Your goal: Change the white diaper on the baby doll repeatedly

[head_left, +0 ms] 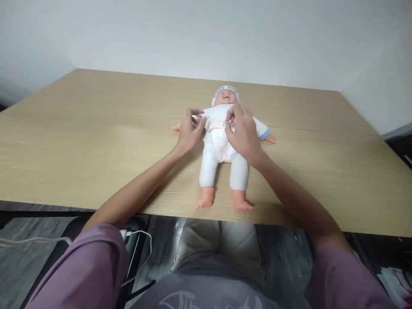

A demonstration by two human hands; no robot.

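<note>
A baby doll [209,167] lies on its back on the table, with its head at the far side and its feet towards me. It has a white headband with dark lettering, a white top with a blue cuff, and white legs. A white diaper [219,139] is around its hips, its coloured waistband showing at the belly. My right hand [243,131] pinches the diaper at the waistband, thumb and index finger together over its upper edge. Beside the doll's other flank is my left hand [191,128], its thumb and fingers curved but apart, with nothing visible between them.
The light wood-coloured table [96,141] reaches back to a pale wall [206,38]. Its near edge runs just beyond the doll's feet. Below the edge, a white cable [149,244] hangs by a dark chair part at left. Papers [397,285] lie at lower right.
</note>
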